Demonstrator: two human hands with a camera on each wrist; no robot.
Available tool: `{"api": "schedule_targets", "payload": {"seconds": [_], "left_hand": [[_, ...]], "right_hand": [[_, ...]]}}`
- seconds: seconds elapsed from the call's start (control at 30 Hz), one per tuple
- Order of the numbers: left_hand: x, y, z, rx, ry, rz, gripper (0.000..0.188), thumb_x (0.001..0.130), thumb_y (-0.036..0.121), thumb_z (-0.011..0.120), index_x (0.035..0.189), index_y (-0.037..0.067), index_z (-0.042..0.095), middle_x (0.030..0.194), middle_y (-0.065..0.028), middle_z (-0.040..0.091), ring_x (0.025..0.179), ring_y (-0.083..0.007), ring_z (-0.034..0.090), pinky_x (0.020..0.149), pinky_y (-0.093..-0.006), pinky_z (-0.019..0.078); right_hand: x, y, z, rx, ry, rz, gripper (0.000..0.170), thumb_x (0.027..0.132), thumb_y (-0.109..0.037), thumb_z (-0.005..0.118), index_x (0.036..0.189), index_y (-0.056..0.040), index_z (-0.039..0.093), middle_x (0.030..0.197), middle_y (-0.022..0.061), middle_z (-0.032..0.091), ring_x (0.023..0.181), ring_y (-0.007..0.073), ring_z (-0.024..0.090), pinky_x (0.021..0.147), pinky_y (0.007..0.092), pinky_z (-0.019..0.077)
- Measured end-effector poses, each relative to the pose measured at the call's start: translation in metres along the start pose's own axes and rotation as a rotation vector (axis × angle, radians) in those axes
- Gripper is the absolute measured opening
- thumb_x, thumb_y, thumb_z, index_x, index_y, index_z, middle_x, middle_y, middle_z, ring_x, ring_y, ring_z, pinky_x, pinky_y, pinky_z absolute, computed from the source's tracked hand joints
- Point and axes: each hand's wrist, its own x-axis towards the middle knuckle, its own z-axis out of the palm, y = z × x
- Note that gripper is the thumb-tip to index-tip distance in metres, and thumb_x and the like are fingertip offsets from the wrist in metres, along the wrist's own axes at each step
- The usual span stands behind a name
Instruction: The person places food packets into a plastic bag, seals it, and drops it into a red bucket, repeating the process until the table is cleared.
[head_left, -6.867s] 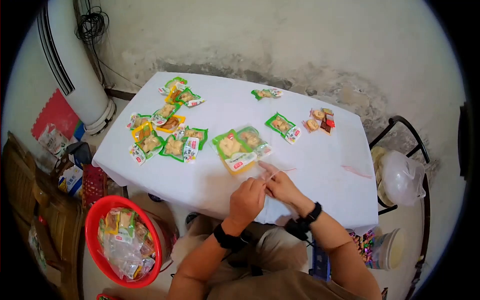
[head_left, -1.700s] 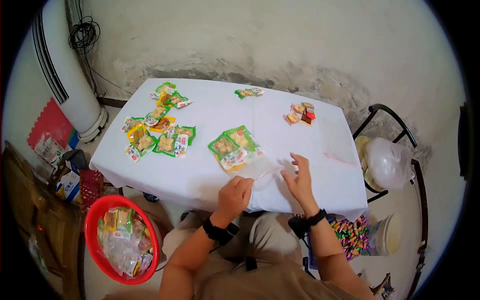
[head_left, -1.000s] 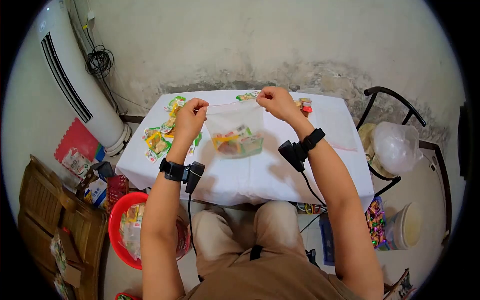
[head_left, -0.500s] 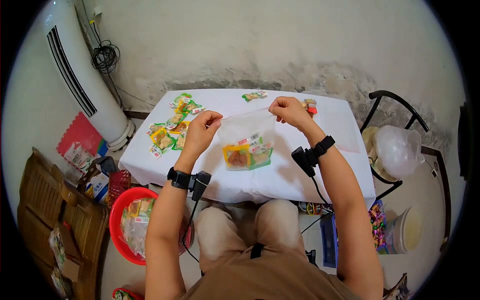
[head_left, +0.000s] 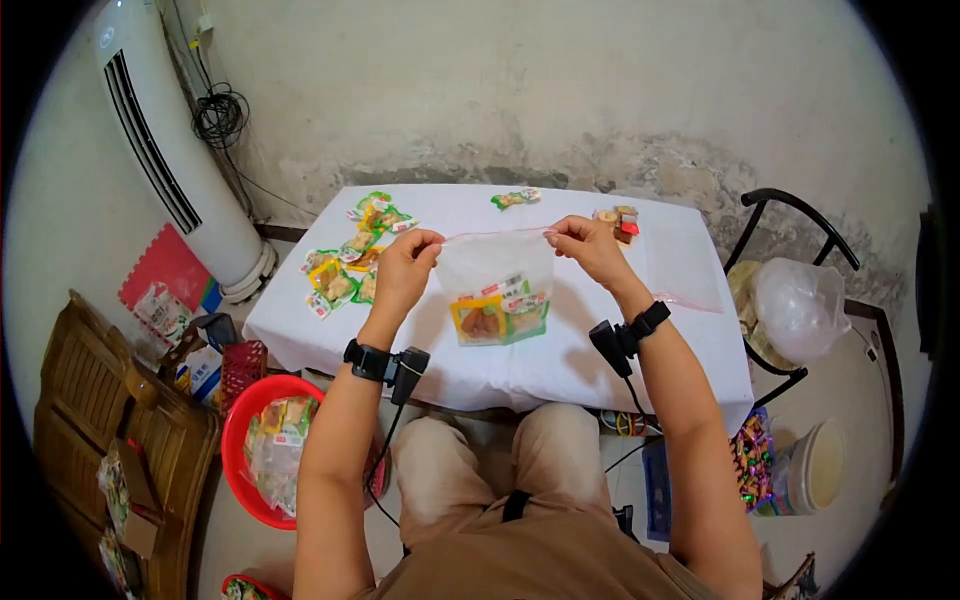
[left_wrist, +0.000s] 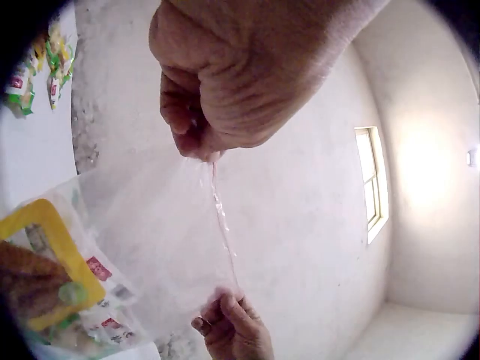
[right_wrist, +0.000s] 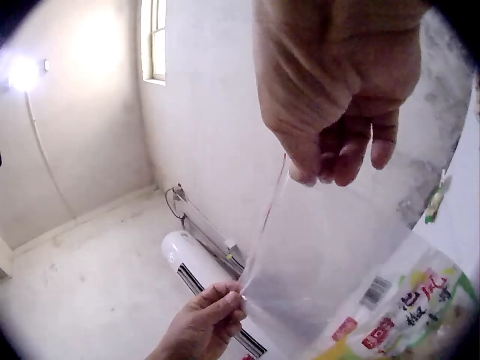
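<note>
A clear zip bag (head_left: 497,262) with a reddish strip along its top hangs upright between both hands. The left hand (head_left: 408,268) pinches its top left corner and the right hand (head_left: 592,250) its top right corner. Yellow and green snack packets (head_left: 500,316) lie at the bottom of the bag. In the left wrist view the left hand (left_wrist: 240,75) holds one end of the strip (left_wrist: 222,217), with a yellow-edged packet (left_wrist: 52,262) below. The right wrist view has the right hand (right_wrist: 341,90) pinching the other corner, beside packets with printed labels (right_wrist: 397,307).
Snack packets (head_left: 345,262) lie at the left of the white-covered table (head_left: 420,355), one packet (head_left: 515,198) at the back, small snacks (head_left: 624,222) at the back right. Another clear bag (head_left: 685,265) lies on the right. A red bucket (head_left: 236,440) of packets stands on the floor.
The bag was lying on the table near both hands; they have since lifted it by its top corners. In the last half second, it and the hands have shifted slightly down in view.
</note>
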Motion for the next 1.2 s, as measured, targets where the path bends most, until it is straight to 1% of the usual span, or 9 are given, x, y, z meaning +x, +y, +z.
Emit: {"api": "schedule_targets", "payload": {"seconds": [0.33, 0.5, 0.63, 0.7, 0.8, 0.9, 0.93, 1.07, 1.2], "left_hand": [[-0.001, 0.002, -0.002, 0.053, -0.003, 0.035, 0.008, 0.085, 0.006, 0.057, 0.088, 0.001, 0.061, 0.074, 0.0002, 0.056, 0.063, -0.0071, 0.051, 0.059, -0.0214, 0.0435], [-0.005, 0.012, -0.003, 0.305, 0.026, 0.198, 0.009, 0.084, 0.009, 0.056, 0.084, 0.000, 0.058, 0.075, -0.0065, 0.056, 0.068, -0.0154, 0.053, 0.064, -0.0271, 0.0440], [-0.005, 0.006, -0.003, 0.325, 0.048, 0.127, 0.011, 0.082, 0.012, 0.058, 0.085, 0.001, 0.058, 0.079, -0.0106, 0.057, 0.076, -0.0234, 0.055, 0.072, -0.0332, 0.0442], [-0.006, 0.005, 0.002, 0.538, 0.205, 0.457, 0.016, 0.079, 0.014, 0.062, 0.091, 0.003, 0.060, 0.090, -0.0127, 0.060, 0.087, -0.0287, 0.055, 0.080, -0.0376, 0.0429], [-0.011, 0.031, 0.035, 0.483, 0.198, 0.576, 0.033, 0.073, 0.020, 0.067, 0.102, 0.005, 0.061, 0.099, -0.0135, 0.061, 0.097, -0.0316, 0.054, 0.088, -0.0422, 0.0400], [-0.013, 0.055, 0.056, 0.465, 0.017, 0.551, 0.014, 0.072, 0.019, 0.065, 0.077, 0.006, 0.063, 0.076, -0.0104, 0.062, 0.077, -0.0298, 0.058, 0.073, -0.0425, 0.0418], [-0.010, 0.048, 0.068, 0.359, 0.112, 0.595, 0.015, 0.073, 0.020, 0.061, 0.069, 0.006, 0.061, 0.068, -0.0101, 0.060, 0.069, -0.0306, 0.058, 0.067, -0.0431, 0.0423], [-0.017, 0.050, 0.055, 0.378, 0.035, 0.375, 0.017, 0.076, 0.022, 0.060, 0.071, 0.006, 0.063, 0.068, -0.0121, 0.060, 0.071, -0.0320, 0.060, 0.062, -0.0438, 0.0450], [-0.031, 0.041, 0.029, 0.427, 0.088, 0.387, 0.018, 0.079, 0.023, 0.058, 0.076, 0.006, 0.062, 0.073, -0.0117, 0.061, 0.072, -0.0311, 0.060, 0.064, -0.0431, 0.0463]], "right_hand": [[0.000, 0.000, 0.004, 0.052, 0.023, -0.033, 0.012, 0.083, -0.013, 0.063, 0.086, -0.0015, 0.064, 0.075, -0.0005, 0.060, 0.069, 0.0063, 0.051, 0.064, 0.0209, 0.0437], [0.002, 0.006, 0.006, 0.053, 0.050, -0.073, 0.012, 0.084, -0.013, 0.063, 0.084, -0.0009, 0.063, 0.074, -0.0006, 0.059, 0.069, 0.0063, 0.051, 0.064, 0.0213, 0.0430], [0.001, 0.002, 0.011, 0.058, 0.057, -0.137, 0.015, 0.083, -0.015, 0.063, 0.080, -0.0004, 0.063, 0.074, 0.0006, 0.057, 0.069, 0.0076, 0.051, 0.064, 0.0224, 0.0428], [-0.001, 0.000, 0.012, -0.074, 0.064, -0.227, 0.014, 0.083, -0.014, 0.063, 0.081, 0.0003, 0.063, 0.076, 0.0024, 0.057, 0.070, 0.0097, 0.052, 0.064, 0.0235, 0.0425], [0.002, -0.003, 0.013, -0.252, 0.006, -0.304, 0.011, 0.082, -0.010, 0.061, 0.083, 0.0011, 0.063, 0.076, 0.0045, 0.057, 0.073, 0.0121, 0.052, 0.065, 0.0242, 0.0416], [-0.002, -0.015, 0.022, -0.178, -0.074, -0.345, 0.008, 0.083, -0.005, 0.058, 0.083, 0.0018, 0.062, 0.076, 0.0044, 0.054, 0.073, 0.0111, 0.050, 0.065, 0.0227, 0.0396], [-0.005, -0.021, 0.023, -0.210, -0.081, -0.372, 0.007, 0.083, -0.004, 0.058, 0.083, 0.0017, 0.062, 0.076, 0.0037, 0.053, 0.072, 0.0104, 0.049, 0.065, 0.0223, 0.0389], [-0.009, -0.031, 0.028, -0.200, -0.088, -0.352, 0.007, 0.085, -0.004, 0.057, 0.082, 0.0011, 0.061, 0.074, 0.0008, 0.050, 0.070, 0.0082, 0.045, 0.062, 0.0206, 0.0351], [-0.010, -0.040, 0.035, -0.230, -0.007, -0.431, 0.006, 0.085, -0.004, 0.057, 0.083, 0.0005, 0.060, 0.073, -0.0006, 0.048, 0.069, 0.0070, 0.043, 0.060, 0.0193, 0.0319]]}}
